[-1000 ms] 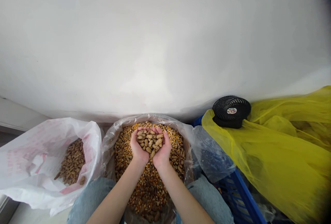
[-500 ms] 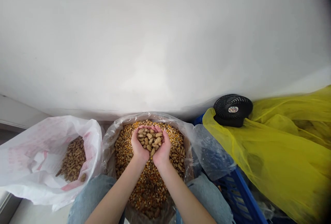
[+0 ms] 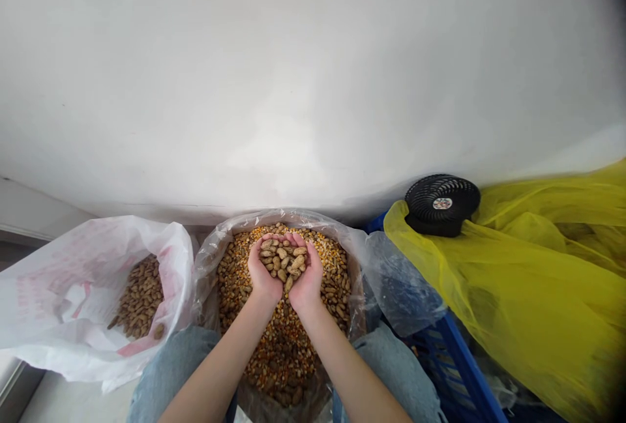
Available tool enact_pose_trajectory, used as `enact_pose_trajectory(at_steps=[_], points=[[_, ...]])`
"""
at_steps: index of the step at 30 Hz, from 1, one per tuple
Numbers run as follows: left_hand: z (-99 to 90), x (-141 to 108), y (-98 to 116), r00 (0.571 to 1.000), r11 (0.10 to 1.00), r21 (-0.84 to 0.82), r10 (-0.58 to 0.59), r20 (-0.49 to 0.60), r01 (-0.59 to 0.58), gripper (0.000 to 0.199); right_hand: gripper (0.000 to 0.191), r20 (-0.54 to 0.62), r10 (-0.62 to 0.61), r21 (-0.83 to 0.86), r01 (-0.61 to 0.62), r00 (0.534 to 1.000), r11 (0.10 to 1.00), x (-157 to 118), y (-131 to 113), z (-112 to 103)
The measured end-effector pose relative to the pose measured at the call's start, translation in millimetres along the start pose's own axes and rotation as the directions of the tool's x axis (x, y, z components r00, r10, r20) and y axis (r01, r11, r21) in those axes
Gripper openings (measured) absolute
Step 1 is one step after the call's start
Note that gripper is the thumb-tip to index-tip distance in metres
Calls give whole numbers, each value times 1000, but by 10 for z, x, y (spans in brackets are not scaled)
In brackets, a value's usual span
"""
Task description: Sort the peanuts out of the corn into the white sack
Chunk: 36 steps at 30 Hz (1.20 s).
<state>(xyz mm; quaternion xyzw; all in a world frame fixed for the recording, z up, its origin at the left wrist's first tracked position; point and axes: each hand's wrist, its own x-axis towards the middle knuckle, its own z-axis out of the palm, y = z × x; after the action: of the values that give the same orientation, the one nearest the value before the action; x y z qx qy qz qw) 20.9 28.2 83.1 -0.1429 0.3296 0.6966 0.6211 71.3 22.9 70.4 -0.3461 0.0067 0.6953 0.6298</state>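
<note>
My left hand [image 3: 264, 274] and my right hand [image 3: 308, 279] are cupped side by side, palms up, around a heap of unshelled peanuts [image 3: 283, 259]. Both hang over a clear plastic bag [image 3: 359, 247] between my knees. Inside the bag, corn kernels [image 3: 281, 345] lie mixed with more peanuts in their shells. To the left, a white plastic bag [image 3: 59, 279] stands open with a smaller pile of peanuts [image 3: 141, 299] in it.
A black fan [image 3: 441, 204] rests on yellow mesh cloth [image 3: 528, 299] at the right. Beneath the cloth is a blue plastic crate [image 3: 464, 371]. A white wall [image 3: 293, 84] rises behind the bags.
The view has shifted very slightly. My hands stay cupped around the peanuts, with no clear movement.
</note>
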Motion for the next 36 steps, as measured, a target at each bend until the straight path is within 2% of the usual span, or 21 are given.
enact_pose_trajectory(at_steps=[13,31,36], points=[[-27,8,-12,1000,999,36,13,21,-14,11,18,0,-7,-8,7,1000,1000,-17,7,17],[-46,14,-22,1000,999,38,0,-4,0,9,19,4,-24,-97,24,1000,995,-10,27,0],[-54,22,-28,1000,999,40,2,-18,-1,10,16,17,-27,-77,29,999,997,-3,39,-7]])
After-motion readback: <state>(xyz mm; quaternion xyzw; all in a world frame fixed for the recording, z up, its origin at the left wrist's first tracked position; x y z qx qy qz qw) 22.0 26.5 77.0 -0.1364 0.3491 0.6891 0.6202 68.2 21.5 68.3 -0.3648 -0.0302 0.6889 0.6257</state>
